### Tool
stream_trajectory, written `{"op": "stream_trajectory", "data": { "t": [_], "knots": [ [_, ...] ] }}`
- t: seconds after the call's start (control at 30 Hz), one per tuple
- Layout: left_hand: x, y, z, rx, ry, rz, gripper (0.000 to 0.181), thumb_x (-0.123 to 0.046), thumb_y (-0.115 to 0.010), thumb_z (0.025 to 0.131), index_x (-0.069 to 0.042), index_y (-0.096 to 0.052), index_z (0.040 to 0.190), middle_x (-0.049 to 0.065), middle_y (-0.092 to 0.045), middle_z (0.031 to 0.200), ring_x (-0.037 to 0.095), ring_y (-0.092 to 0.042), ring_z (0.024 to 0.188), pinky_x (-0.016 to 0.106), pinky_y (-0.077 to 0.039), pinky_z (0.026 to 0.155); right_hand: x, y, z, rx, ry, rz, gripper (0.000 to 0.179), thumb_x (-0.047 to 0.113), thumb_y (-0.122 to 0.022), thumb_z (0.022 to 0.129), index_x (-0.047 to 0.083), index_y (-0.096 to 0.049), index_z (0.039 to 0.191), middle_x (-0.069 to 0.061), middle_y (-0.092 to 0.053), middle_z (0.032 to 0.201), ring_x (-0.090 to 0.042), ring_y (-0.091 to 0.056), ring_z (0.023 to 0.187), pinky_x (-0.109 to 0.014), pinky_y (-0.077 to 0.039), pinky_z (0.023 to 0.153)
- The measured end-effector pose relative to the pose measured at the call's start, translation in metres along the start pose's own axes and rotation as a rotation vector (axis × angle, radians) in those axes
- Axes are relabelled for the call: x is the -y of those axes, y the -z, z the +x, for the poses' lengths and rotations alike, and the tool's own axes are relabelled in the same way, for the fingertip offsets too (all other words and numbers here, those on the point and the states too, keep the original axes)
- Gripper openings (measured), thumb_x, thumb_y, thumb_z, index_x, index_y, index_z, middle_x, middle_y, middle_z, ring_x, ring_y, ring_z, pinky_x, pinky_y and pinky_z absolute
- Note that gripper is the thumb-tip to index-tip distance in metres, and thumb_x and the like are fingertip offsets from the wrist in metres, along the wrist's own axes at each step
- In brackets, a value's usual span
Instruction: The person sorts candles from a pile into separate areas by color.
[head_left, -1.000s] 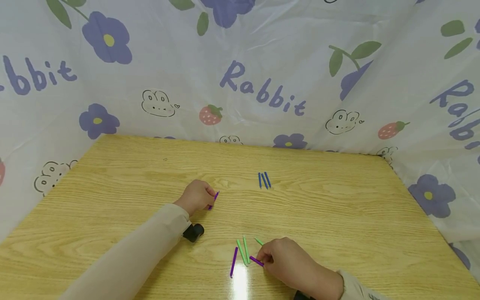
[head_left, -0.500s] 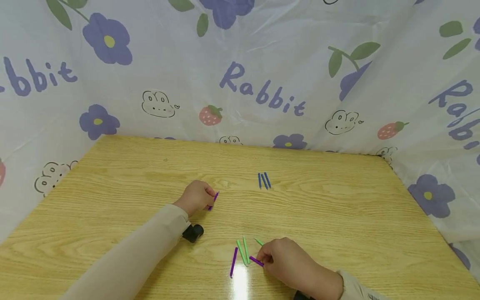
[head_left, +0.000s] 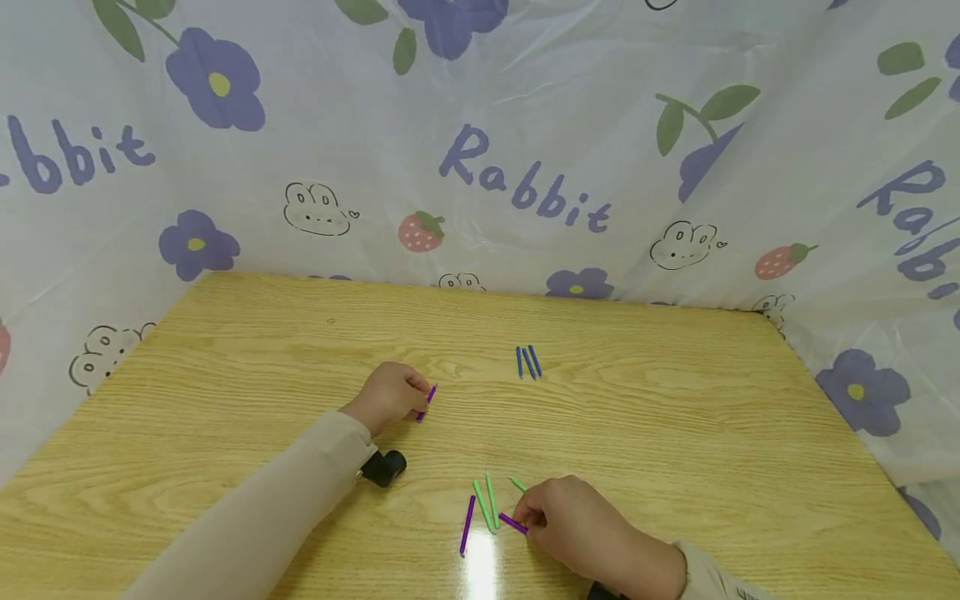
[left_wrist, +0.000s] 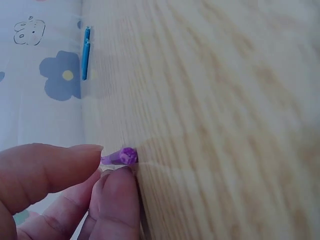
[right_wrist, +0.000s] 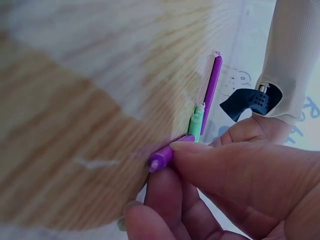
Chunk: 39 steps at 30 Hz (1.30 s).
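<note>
In the head view my left hand [head_left: 387,395] is at the middle left of the table, thumb and fingertips around a purple crayon [head_left: 430,396]. The left wrist view shows that crayon's end [left_wrist: 129,156] between thumb and fingers, against the wood. Near the front, my right hand [head_left: 573,521] pinches another purple crayon [head_left: 513,522] between thumb and finger; its tip [right_wrist: 159,162] points at the right wrist camera. Left of that hand lie two green crayons [head_left: 492,500] and a purple crayon [head_left: 467,525]. A third green crayon [head_left: 517,482] is partly hidden behind the right hand.
Three blue crayons [head_left: 528,362] lie side by side toward the back of the wooden table [head_left: 645,400]. A white printed curtain [head_left: 525,100] hangs behind the table and at both sides. A black wrist camera [head_left: 385,467] sits under the left sleeve.
The left wrist and sleeve have shifted very slightly left. The right hand and the crayons look the same as before.
</note>
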<state>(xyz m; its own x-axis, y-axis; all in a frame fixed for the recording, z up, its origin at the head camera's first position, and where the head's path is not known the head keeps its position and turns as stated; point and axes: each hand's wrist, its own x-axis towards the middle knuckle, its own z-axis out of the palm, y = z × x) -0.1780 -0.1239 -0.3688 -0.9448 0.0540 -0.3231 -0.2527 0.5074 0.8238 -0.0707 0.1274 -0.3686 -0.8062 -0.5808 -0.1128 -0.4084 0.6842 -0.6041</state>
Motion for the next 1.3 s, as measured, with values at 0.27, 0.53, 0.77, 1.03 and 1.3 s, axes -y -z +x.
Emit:
{"op": "stream_trajectory", "data": {
  "t": [0.27,0.53,0.77,1.03,1.3],
  "knots": [
    [0.003,0.003,-0.002,0.010,-0.012,-0.039,0.024,0.009,-0.060,0.084,0.011,-0.062,0.108,0.024,-0.060,0.108,0.026,-0.066,0.086,0.034,-0.057,0.074,0.002,0.000,-0.001,-0.002,0.004,-0.009,0.017,-0.007,-0.071,0.075,0.007,-0.075,0.084,0.008,-0.065,0.071,0.003,-0.051,0.063,-0.017,-0.045,0.057],
    [0.006,0.011,-0.008,0.014,-0.046,0.023,0.027,0.004,-0.059,0.081,0.007,-0.064,0.107,0.015,-0.064,0.096,0.019,-0.060,0.078,0.030,-0.052,0.069,0.003,0.000,-0.001,-0.007,0.005,-0.008,0.017,-0.007,-0.070,0.075,0.007,-0.075,0.084,0.008,-0.066,0.070,0.004,-0.050,0.063,-0.018,-0.045,0.057],
    [0.007,0.013,-0.013,0.047,-0.032,0.002,0.028,0.000,-0.059,0.085,0.006,-0.063,0.112,0.012,-0.064,0.096,0.020,-0.058,0.078,0.031,-0.050,0.071,0.003,0.000,-0.001,-0.005,0.013,-0.018,0.016,-0.006,-0.071,0.075,0.007,-0.075,0.083,0.008,-0.065,0.070,0.004,-0.049,0.063,-0.017,-0.045,0.057],
    [0.006,0.012,-0.018,0.052,-0.025,-0.088,0.028,0.003,-0.059,0.086,0.008,-0.060,0.114,0.013,-0.061,0.096,0.021,-0.060,0.083,0.033,-0.054,0.078,0.002,0.000,-0.002,-0.004,0.011,-0.027,0.016,-0.006,-0.071,0.076,0.008,-0.075,0.083,0.008,-0.065,0.071,0.004,-0.051,0.064,-0.018,-0.045,0.057],
    [0.001,0.007,-0.031,0.081,-0.074,-0.103,0.029,0.003,-0.060,0.087,0.009,-0.061,0.116,0.014,-0.061,0.097,0.021,-0.059,0.083,0.034,-0.055,0.076,0.002,0.000,-0.001,-0.004,-0.012,-0.013,0.017,-0.007,-0.070,0.075,0.009,-0.074,0.081,0.009,-0.064,0.071,0.003,-0.049,0.063,-0.018,-0.044,0.056]
  ]
}}
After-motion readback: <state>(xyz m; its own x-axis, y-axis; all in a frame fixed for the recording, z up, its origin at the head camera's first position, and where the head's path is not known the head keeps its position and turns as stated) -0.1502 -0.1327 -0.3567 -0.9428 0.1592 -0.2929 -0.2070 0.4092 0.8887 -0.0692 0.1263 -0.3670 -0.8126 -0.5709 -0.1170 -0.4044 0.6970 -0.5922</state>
